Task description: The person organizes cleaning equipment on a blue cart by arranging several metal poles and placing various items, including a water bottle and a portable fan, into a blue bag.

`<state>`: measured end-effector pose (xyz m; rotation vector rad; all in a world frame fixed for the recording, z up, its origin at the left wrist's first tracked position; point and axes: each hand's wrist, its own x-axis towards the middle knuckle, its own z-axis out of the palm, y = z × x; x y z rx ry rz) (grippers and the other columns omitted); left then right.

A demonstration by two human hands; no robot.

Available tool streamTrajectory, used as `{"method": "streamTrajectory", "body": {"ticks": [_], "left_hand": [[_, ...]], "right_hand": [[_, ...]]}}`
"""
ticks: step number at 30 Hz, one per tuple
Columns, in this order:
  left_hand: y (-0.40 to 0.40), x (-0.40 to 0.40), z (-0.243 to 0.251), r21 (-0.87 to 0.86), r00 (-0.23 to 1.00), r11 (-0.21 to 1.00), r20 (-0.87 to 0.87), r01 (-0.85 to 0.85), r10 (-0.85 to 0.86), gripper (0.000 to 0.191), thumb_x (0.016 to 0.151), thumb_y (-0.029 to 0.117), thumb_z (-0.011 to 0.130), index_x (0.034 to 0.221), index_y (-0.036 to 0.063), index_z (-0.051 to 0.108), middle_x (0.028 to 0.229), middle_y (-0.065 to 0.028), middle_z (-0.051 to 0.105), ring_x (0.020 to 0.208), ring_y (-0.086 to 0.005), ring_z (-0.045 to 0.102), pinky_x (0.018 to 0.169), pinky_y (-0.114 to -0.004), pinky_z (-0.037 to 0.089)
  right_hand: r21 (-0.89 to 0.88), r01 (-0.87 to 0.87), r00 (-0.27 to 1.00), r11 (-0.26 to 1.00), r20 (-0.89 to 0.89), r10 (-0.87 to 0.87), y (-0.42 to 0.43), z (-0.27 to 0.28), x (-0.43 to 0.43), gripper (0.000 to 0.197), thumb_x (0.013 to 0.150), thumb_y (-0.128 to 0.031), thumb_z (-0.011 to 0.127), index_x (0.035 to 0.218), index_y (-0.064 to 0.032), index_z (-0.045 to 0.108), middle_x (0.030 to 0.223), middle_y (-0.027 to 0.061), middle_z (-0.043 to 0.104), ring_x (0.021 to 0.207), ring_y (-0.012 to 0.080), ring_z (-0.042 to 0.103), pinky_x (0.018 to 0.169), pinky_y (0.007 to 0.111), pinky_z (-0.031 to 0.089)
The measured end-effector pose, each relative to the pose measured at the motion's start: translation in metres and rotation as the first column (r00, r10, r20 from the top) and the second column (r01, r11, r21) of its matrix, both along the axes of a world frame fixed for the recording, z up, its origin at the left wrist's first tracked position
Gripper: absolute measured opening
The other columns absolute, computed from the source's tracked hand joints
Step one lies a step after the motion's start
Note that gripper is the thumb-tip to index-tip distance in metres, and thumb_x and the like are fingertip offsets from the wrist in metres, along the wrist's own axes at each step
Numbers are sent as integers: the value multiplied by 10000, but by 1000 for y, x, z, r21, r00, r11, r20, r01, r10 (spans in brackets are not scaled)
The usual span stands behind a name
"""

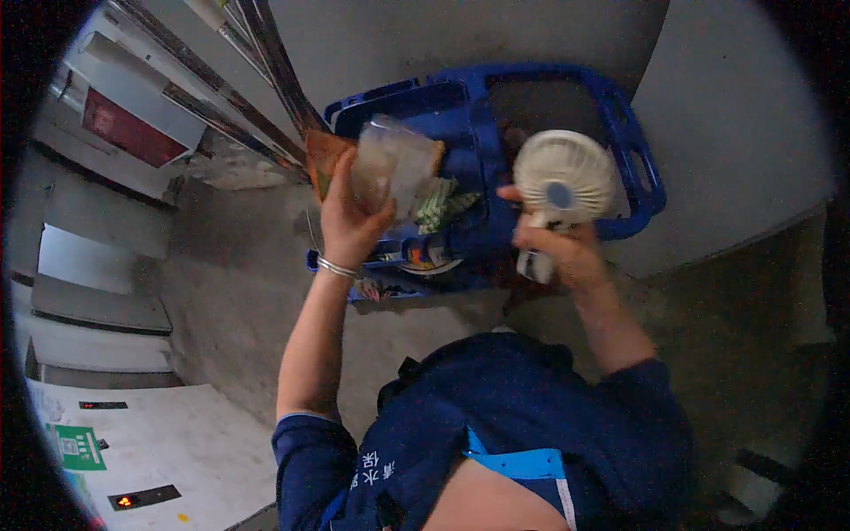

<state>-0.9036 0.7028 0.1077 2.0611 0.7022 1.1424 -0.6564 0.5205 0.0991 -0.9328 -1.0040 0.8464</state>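
Note:
In my left hand [358,222] is a translucent plastic container [392,162], held above the left part of a blue plastic cart [481,119]. My right hand [561,249] grips the handle of a white handheld fan [564,176], whose round grille faces up over the cart's right part. A green and white crumpled cloth or wrapper [438,204] lies in the cart's tray beside the container. Just left of the container is an orange object [322,159], partly behind my left fingers. Small items sit in the cart's near compartments [425,252]; they are too blurred to name.
Several long poles [219,109] lean at the upper left, by the cart. A grey wall [737,146] stands behind and to the right of it. At the lower left is a pale wall panel [199,438] with small lit displays and a green sign [76,447].

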Motion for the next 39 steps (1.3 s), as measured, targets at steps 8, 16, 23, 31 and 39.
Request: {"method": "streamTrajectory", "body": {"ticks": [8, 16, 23, 31, 39], "left_hand": [[-56, 19, -18, -206, 997, 978, 66, -19, 34, 787, 703, -10, 712, 1385, -15, 317, 1257, -141, 520, 1139, -197, 522, 922, -312, 465], [-65, 3, -17, -526, 999, 850, 27, -15, 34, 753, 683, -25, 725, 1352, -43, 380, 1236, -119, 543, 1148, -216, 526, 977, -324, 411], [-57, -104, 3, -712, 885, 702, 332, 9, 326, 503, 791, 38, 586, 1272, -55, 472, 1181, -111, 585, 1047, -200, 580, 912, -316, 457], [-39, -71, 44, -560, 865, 804, 282, -202, 414, 637, 770, 9, 640, 1357, 16, 391, 1236, -111, 543, 1079, -246, 571, 915, -354, 489], [59, 127, 1, 503, 912, 844, -230, -188, 340, 695, 725, 34, 641, 1363, 49, 365, 1253, -158, 529, 1117, -340, 528, 914, -438, 451]], "right_hand": [[36, -52, 969, 998, 243, 41, 64, -45, -54, 309, 741, -71, 754, 1017, -2, 635, 890, 45, 668, 761, 117, 627, 672, 272, 512], [-499, 154, 980, 853, -29, -195, 83, -47, -7, 131, 766, -4, 638, 887, -29, 595, 753, 26, 602, 643, 116, 574, 599, 258, 466], [-111, 377, 881, 920, -264, -393, 11, -15, 139, 211, 722, -27, 669, 911, -49, 579, 760, 56, 580, 672, 167, 578, 622, 298, 484], [-209, 449, 860, 869, -162, -484, -64, -7, 198, 191, 831, -65, 654, 980, -61, 536, 753, 44, 544, 706, 157, 557, 631, 315, 466], [-237, 485, 806, 842, -252, -535, -52, -43, 218, 263, 769, 18, 691, 993, -42, 566, 795, 76, 604, 650, 195, 589, 554, 335, 481]]}}
